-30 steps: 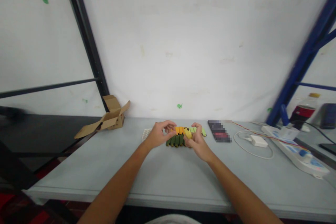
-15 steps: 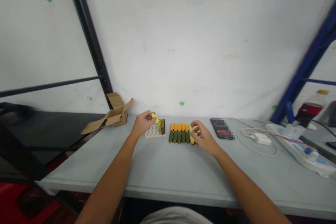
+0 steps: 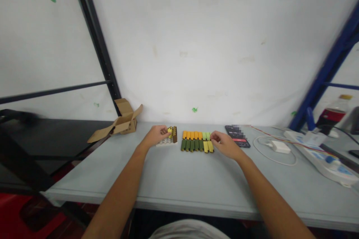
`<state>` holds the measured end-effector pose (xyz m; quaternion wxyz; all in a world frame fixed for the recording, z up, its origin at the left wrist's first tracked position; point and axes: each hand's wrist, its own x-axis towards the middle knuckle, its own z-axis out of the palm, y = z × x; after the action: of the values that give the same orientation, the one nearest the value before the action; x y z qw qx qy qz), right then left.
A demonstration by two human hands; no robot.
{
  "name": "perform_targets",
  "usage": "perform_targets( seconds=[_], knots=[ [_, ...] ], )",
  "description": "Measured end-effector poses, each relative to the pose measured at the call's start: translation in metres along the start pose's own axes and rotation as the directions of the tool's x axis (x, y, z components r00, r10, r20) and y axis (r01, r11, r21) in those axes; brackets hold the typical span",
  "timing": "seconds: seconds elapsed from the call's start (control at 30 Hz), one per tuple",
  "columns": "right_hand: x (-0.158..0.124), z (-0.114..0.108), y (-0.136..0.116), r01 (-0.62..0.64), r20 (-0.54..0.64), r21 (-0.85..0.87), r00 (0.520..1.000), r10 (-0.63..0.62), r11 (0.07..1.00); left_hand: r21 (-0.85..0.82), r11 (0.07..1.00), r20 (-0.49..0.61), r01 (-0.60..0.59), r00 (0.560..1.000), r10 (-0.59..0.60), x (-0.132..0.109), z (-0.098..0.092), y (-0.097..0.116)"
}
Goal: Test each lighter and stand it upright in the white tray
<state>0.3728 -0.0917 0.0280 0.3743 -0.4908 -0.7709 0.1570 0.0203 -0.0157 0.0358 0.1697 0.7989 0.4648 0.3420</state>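
Small oblong coloured pieces (image 3: pixel 196 140) lie in two rows on the grey table (image 3: pixel 179 183): orange and light green behind, dark green and yellow in front. My left hand (image 3: pixel 156 135) is closed on a yellow piece (image 3: pixel 169 131) over a white dimpled tray (image 3: pixel 166 142), next to brown pieces (image 3: pixel 174 134) standing at the tray's right end. My right hand (image 3: pixel 226 144) rests at the right end of the rows with fingers curled, touching the nearest pieces; whether it grips one is hidden.
An opened cardboard box (image 3: pixel 117 124) lies at the back left. Right of the rows are a phone (image 3: pixel 238 136), a white charger with coiled cable (image 3: pixel 276 146) and a power strip (image 3: pixel 322 158). A bottle (image 3: pixel 332 114) stands far right. A white wall stands close behind.
My left hand carried a yellow piece from the rows left to the white tray and lowered it there. My right hand slid to the right end of the rows.
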Motion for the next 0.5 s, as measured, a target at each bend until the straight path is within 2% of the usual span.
perform_targets(
  seconds=[0.17, 0.5],
  knots=[
    [0.0009, -0.0031, 0.0091, 0.059, -0.084, -0.108, 0.994, -0.068, 0.992, -0.011, 1.000, 0.034, 0.021, 0.999, -0.020, 0.0001, 0.0042, -0.0005],
    [0.0000, -0.0086, 0.0048, 0.017, -0.032, -0.073, 0.999, -0.020, 0.997, -0.017, 0.999, 0.048, 0.036, 0.998, -0.036, 0.0013, 0.0058, -0.0033]
  ],
)
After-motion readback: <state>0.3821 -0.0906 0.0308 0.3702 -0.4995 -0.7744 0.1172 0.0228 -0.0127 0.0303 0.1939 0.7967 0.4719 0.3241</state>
